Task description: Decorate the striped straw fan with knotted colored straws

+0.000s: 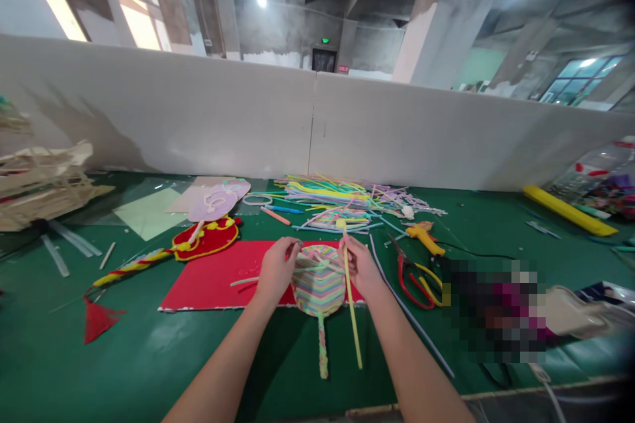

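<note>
A round fan [319, 284] with pastel zigzag stripes and a twisted handle, seemingly made of pipe cleaners, lies between my hands. My left hand [278, 268] is closed in a pinch at its upper left edge; what sits between those fingertips is too small to make out. A pale stem [244, 281] sticks out to the left of that hand. At the fan's upper right edge, my right hand [361, 268] pinches a long yellow pipe cleaner [353, 317] hanging toward me. A small yellow tuft [341, 224] shows at its upper end. Pinkish stems cross the fan's top.
Under the fan lies a red board [208, 287]. Loose pipe cleaners [337, 198] are heaped behind. To the right are pliers [414, 277], a yellow glue gun [425, 238] and a blurred patch. A red tasselled fan [206, 238] lies left; a white partition [223, 119] stands behind.
</note>
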`<state>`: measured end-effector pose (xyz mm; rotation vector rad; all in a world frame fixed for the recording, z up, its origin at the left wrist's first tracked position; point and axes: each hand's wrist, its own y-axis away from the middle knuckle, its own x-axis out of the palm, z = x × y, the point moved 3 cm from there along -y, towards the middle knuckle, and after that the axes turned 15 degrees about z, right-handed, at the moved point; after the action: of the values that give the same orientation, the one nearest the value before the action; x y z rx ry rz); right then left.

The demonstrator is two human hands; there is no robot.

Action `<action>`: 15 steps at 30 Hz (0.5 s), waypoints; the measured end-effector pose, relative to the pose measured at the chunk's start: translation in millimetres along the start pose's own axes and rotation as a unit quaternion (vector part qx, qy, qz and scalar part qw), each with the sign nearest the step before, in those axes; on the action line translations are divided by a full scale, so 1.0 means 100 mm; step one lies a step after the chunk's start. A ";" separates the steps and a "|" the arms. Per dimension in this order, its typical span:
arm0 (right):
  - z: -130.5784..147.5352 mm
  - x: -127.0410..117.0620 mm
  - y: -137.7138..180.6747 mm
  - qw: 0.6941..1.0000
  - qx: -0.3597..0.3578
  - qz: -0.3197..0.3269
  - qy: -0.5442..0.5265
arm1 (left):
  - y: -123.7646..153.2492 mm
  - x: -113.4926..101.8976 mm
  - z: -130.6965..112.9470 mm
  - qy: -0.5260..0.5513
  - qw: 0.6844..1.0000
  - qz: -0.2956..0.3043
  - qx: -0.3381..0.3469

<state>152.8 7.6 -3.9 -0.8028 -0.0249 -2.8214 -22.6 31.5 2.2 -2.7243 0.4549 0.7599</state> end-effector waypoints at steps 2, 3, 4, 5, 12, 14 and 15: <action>-0.03 0.02 -0.01 1.000 0.004 0.024 -0.002 | 0.00 0.06 0.04 -0.052 0.998 0.017 0.006; -0.04 0.03 0.00 0.999 0.006 0.034 0.002 | -0.01 0.10 0.05 -0.072 0.997 0.029 0.013; -0.05 0.04 0.00 0.999 0.011 0.042 0.009 | -0.01 0.15 0.06 -0.089 0.995 0.039 0.023; -0.07 0.06 0.01 0.998 0.019 0.049 0.019 | -0.02 0.19 0.07 -0.103 0.993 0.045 0.032; -0.11 0.13 0.06 0.987 0.091 0.086 0.100 | -0.03 0.31 0.10 -0.100 0.991 0.061 0.070; -0.11 0.11 0.05 0.989 0.087 0.072 0.099 | -0.03 0.28 0.11 -0.069 0.994 0.057 0.068; -0.12 0.10 0.04 0.990 0.081 0.067 0.094 | -0.03 0.27 0.11 -0.053 0.994 0.059 0.069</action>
<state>139.5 0.8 -8.7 -0.4816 -0.1627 -2.7126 -4.6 31.7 -21.3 -2.5332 0.6237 0.8631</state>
